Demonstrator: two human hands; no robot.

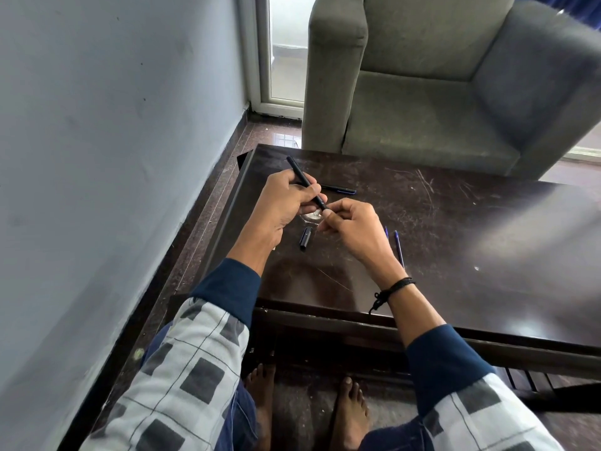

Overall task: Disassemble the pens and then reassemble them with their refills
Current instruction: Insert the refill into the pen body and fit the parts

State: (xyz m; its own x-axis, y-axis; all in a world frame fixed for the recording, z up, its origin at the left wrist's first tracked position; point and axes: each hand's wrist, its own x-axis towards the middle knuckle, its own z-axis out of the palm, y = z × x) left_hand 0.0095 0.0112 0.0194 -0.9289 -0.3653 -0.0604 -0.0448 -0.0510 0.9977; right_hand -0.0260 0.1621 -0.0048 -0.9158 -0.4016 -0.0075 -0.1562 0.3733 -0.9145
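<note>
Now the slim black plastic pen barrel [304, 183] is gripped by the left hand [286, 203], its tip pinched by the right hand [349, 227]; unscrewing or tightening is probably called for next.

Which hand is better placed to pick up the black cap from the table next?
Probably the right hand. Its fingers only pinch the tip end of the black pen barrel, and the black cap lies just beside it. The left hand wraps the barrel and supports it.

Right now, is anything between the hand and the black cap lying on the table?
Nothing visible blocks it. The black cap lies bare on the table, just below the right hand, which pinches the black pen held by the left hand.
</note>
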